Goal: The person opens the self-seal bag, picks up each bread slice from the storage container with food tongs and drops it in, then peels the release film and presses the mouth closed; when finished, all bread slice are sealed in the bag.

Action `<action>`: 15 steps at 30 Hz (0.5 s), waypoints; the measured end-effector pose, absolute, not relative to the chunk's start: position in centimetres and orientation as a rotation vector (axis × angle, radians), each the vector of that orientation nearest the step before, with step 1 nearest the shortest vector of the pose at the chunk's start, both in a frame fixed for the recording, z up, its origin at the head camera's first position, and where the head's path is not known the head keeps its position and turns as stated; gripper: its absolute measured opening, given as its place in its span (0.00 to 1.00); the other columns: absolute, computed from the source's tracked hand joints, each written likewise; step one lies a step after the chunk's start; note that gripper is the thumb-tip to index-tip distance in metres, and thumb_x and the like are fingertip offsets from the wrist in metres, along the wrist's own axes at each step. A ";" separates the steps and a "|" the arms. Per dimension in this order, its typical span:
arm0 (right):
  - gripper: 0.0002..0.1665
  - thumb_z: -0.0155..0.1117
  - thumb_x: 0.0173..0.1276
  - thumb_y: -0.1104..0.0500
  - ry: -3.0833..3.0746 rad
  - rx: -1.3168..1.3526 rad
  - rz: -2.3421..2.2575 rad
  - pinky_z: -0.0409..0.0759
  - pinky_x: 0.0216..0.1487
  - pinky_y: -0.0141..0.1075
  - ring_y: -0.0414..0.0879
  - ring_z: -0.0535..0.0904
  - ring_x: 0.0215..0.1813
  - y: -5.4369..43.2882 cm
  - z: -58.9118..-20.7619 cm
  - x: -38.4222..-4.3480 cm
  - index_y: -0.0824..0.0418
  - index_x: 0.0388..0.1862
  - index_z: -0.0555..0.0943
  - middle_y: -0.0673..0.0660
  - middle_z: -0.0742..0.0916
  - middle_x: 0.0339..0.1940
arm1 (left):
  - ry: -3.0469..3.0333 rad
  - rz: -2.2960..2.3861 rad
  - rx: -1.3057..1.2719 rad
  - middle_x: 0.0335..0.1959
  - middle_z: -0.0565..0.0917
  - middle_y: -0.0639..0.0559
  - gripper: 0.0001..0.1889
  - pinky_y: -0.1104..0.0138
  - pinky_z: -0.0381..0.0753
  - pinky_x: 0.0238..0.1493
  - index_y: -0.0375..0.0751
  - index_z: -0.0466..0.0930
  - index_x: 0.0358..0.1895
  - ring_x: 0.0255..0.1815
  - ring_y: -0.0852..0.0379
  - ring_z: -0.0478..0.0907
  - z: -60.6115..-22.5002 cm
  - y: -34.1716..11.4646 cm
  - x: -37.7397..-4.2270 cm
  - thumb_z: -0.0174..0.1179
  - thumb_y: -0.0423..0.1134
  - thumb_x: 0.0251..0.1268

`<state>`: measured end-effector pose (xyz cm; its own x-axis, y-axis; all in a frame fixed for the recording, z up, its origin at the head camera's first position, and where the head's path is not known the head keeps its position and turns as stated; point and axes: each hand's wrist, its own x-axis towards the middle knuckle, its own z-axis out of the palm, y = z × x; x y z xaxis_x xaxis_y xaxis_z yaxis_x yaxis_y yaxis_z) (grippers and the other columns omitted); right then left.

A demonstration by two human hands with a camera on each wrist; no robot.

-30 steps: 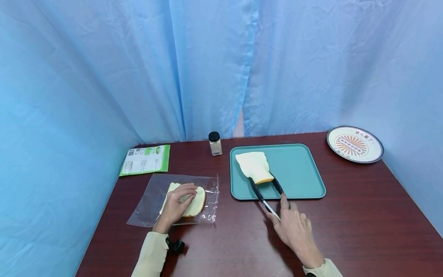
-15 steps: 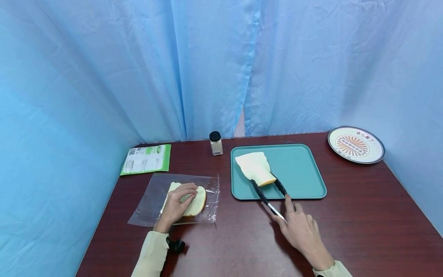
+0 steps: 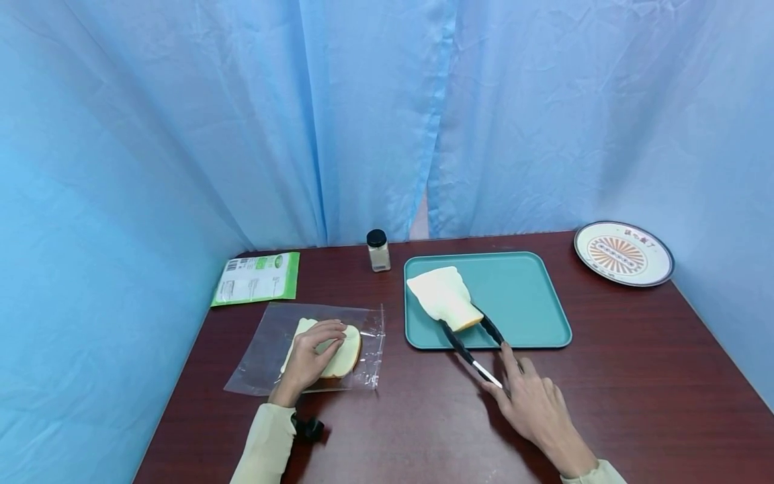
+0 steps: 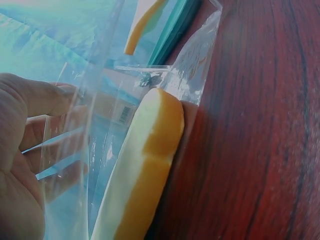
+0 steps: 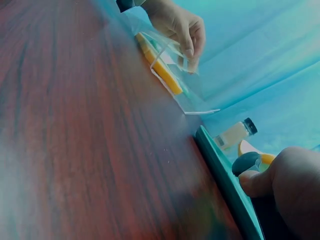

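Observation:
A clear plastic bag [image 3: 258, 359] lies at the left with a bread slice [image 3: 343, 359] inside it. Above that slice, my left hand [image 3: 311, 353] pinches the bag's upper film, lifting it off the bread as the left wrist view shows. My right hand [image 3: 538, 410] holds black-tipped tongs [image 3: 462, 349] by their arms. The tongs' ends straddle the near end of another bread slice [image 3: 441, 292] on the green tray [image 3: 520, 296]. That slice's near edge bulges up between the tips. In the right wrist view, the right thumb [image 5: 255, 182] lies along the tongs.
A jar with a black lid [image 3: 378, 252] stands left of the tray. Behind the bag lies a green and white packet [image 3: 254, 279]. A patterned plate [image 3: 623, 254] sits at the far right corner, near blue curtains [image 3: 375, 121] that enclose the table.
My right hand has drawn the tongs slightly right and toward me, and the near end of the tray's slice has shifted the same way. The left hand has stayed in place.

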<state>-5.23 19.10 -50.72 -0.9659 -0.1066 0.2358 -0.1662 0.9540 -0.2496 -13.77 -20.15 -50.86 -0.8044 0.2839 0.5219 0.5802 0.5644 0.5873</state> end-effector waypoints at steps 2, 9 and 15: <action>0.46 0.71 0.64 0.43 -2.883 0.220 0.393 0.76 0.18 0.49 0.57 0.77 0.18 19.3 -50.7 -5.1 0.65 0.73 0.67 0.70 0.84 0.50 | -2.438 -1.114 -0.701 0.45 0.90 0.41 0.07 0.53 0.84 0.56 0.35 0.89 0.36 0.52 0.43 0.86 -50.8 -20.2 -13.8 0.71 0.24 0.53; 0.48 0.74 0.60 0.44 -2.854 0.274 0.390 0.76 0.18 0.46 0.53 0.76 0.17 20.1 -50.9 -4.6 0.63 0.73 0.68 0.67 0.85 0.49 | -2.431 -1.128 -0.708 0.45 0.90 0.41 0.06 0.56 0.84 0.58 0.36 0.89 0.36 0.52 0.44 0.86 -50.6 -20.2 -13.8 0.70 0.24 0.54; 0.48 0.75 0.58 0.43 -2.835 0.318 0.376 0.75 0.18 0.45 0.51 0.74 0.17 20.9 -50.8 -4.4 0.60 0.73 0.69 0.64 0.84 0.46 | -2.425 -1.139 -0.703 0.44 0.90 0.41 0.06 0.64 0.82 0.60 0.35 0.89 0.35 0.52 0.44 0.86 -50.6 -20.2 -13.8 0.70 0.24 0.54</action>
